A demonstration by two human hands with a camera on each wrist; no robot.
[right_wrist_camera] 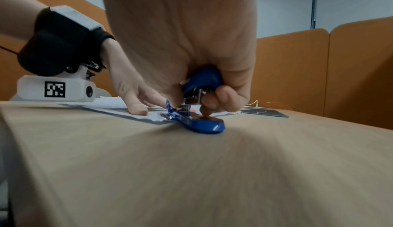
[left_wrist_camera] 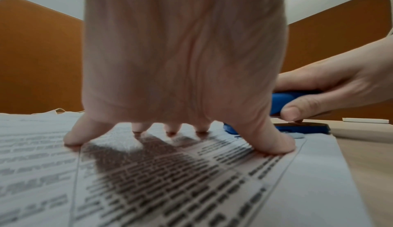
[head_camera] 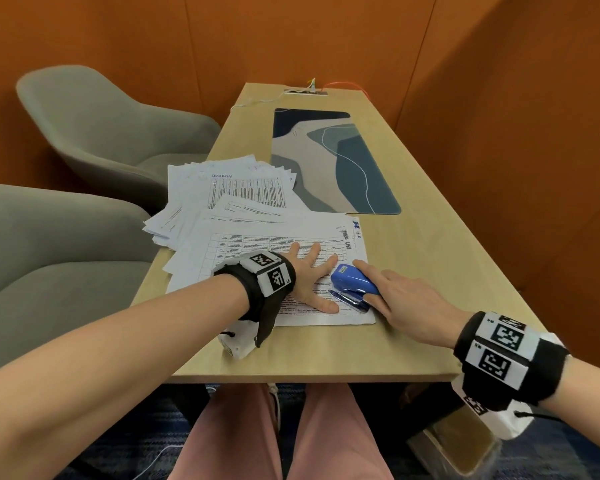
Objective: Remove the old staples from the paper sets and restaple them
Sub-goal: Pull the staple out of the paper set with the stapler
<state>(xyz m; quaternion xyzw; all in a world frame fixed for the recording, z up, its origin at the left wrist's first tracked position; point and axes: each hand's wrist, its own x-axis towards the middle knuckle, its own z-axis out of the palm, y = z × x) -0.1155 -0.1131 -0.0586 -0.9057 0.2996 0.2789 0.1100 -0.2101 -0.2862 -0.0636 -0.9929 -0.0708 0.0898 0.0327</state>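
2 hands (head_camera: pixel 312 277) (head_camera: pixel 407 299): left flat on paper set (head_camera: pixel 243 244), right gripping stapler (head_camera: pixel 354 282); desk mat (head_camera: pixel 343 161) beyond

Handwritten blue letters reading roughly "H.R" are showing at the top corner of the front paper set (head_camera: pixel 274 237). A handwritten word on the rear paper pile (head_camera: pixel 229 185) and all printed table text are staying too blurred to read.

Head view from above, facing down the table (head_camera: pixel 430 258); wrist views low and close, sharing the stapler (head_camera: pixel 354 282).
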